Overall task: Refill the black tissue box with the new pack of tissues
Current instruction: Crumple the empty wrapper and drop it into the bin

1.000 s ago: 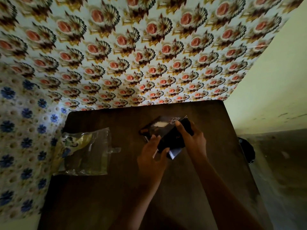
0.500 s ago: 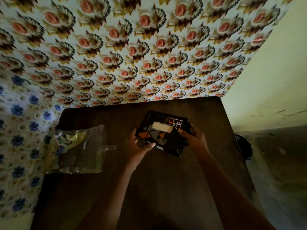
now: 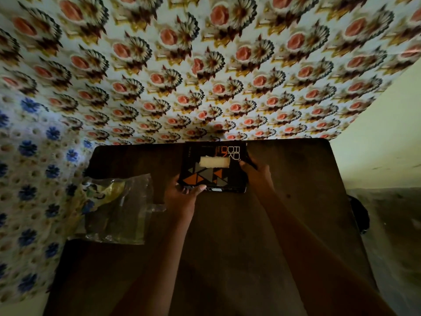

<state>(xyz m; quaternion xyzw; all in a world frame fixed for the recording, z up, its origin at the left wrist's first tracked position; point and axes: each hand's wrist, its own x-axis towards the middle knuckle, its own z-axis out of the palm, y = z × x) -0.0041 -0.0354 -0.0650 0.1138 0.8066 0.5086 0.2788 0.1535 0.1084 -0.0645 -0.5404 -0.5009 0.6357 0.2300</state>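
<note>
I hold the black tissue box (image 3: 213, 167) with both hands at the far edge of the dark wooden worktop (image 3: 227, 247), close to the wall. The box lies flat with its printed top facing up: orange and grey triangles on the near half, pale lettering on the far half, and a white strip of tissue (image 3: 214, 162) showing in the long slot in the middle.

My left hand (image 3: 182, 199) grips the near left corner of the box, with my thumb curled over the top edge and the other fingers tucked beneath, where I cannot see them. My right hand (image 3: 256, 173) holds the right side of the box, its fingers (image 3: 243, 164) curled against that edge; how far they wrap round it I cannot tell in the dim light. Both forearms reach out over the worktop from the near side.

To the left of the box, well apart from it, lies a crumpled clear plastic wrapper (image 3: 118, 210) with yellow and green print at its far left end. It rests at the left edge of the worktop, and one loose corner points toward my left hand without touching it.

A flowered cloth (image 3: 205, 65) covers the wall behind the worktop, with a blue-flowered cloth (image 3: 27, 156) to the left. A dark round thing (image 3: 360, 213) sits past the right edge of the worktop.
</note>
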